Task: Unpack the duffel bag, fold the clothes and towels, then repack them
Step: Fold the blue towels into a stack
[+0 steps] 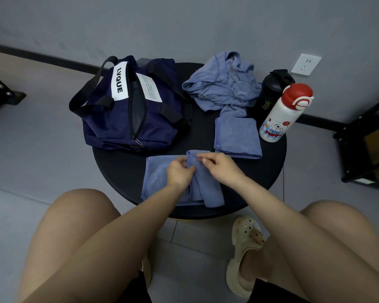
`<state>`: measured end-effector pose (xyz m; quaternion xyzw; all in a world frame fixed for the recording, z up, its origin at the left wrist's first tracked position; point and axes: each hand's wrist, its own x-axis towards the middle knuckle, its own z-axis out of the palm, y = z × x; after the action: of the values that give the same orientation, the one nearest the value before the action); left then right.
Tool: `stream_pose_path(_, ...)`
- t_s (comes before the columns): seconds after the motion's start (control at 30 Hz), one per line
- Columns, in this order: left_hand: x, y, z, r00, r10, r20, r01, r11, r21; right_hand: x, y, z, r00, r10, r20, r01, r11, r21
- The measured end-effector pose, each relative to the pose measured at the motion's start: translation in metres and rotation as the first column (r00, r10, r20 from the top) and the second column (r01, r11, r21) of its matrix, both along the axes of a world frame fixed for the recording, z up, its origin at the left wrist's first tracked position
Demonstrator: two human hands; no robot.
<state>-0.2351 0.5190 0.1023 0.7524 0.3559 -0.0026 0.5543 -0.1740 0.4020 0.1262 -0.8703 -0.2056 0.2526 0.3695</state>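
Note:
A navy duffel bag (127, 110) lies unzipped at the table's back left, its black straps loose. On the front of the round black table (271, 162) lies a blue towel (155, 182), part of it folded over into a narrow band at its right side. My left hand (178, 171) pinches the band's top edge from the left. My right hand (219, 167) pinches the same edge from the right. A folded blue towel (236, 136) lies to the right. Behind it sits a crumpled blue cloth pile (223, 82).
A white bottle with a red cap (282, 112) and a black bottle (269, 92) stand at the table's right edge. A wall socket (305, 64) is behind them. A black metal shelf (368, 145) stands at right. My knees and a cream clog (243, 256) are below the table.

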Motion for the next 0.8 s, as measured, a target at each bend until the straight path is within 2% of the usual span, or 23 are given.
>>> stream_pose_path(0.07, -0.001, 0.008, 0.001, 0.999, 0.032, 0.0, -0.032, 0.999, -0.02, -0.001, -0.003, -0.004, 0.985, 0.098, 0.142, -0.094, 0.995, -0.037)
stream_pose_path(0.13, -0.003, 0.02, -0.001, 0.998, 0.059, -0.013, -0.059, 0.998, -0.023, -0.002, -0.003, -0.011, 0.946, 0.242, 0.214, -0.216, 0.966, -0.141)
stream_pose_path(0.2, -0.006, 0.032, -0.001, 0.998, 0.061, -0.021, -0.061, 0.998, 0.0, -0.004, -0.002, -0.016, 0.913, 0.36, 0.194, -0.309, 0.918, -0.248)
stream_pose_path(0.3, -0.015, 0.048, 0.001, 0.998, 0.065, -0.024, -0.063, 0.996, 0.068, -0.008, 0.001, -0.019, 0.859, 0.484, 0.169, -0.416, 0.851, -0.322)
stream_pose_path(0.5, -0.027, 0.079, 0.001, 0.996, 0.06, -0.07, -0.046, 0.981, 0.188, -0.01, 0.007, -0.015, 0.81, 0.572, 0.133, -0.483, 0.777, -0.404)
stream_pose_path(0.6, -0.034, 0.088, -0.002, 0.994, 0.056, -0.097, -0.037, 0.981, 0.19, -0.016, 0.015, -0.02, 0.772, 0.62, 0.137, -0.504, 0.73, -0.462)
stream_pose_path(0.7, -0.039, 0.089, -0.008, 0.995, 0.079, -0.056, -0.069, 0.986, 0.148, -0.019, 0.02, -0.028, 0.758, 0.637, 0.139, -0.492, 0.699, -0.519)
stream_pose_path(0.8, -0.045, 0.086, -0.01, 0.998, 0.009, -0.067, 0.003, 0.985, 0.173, -0.02, 0.021, -0.035, 0.759, 0.638, 0.132, -0.478, 0.682, -0.553)
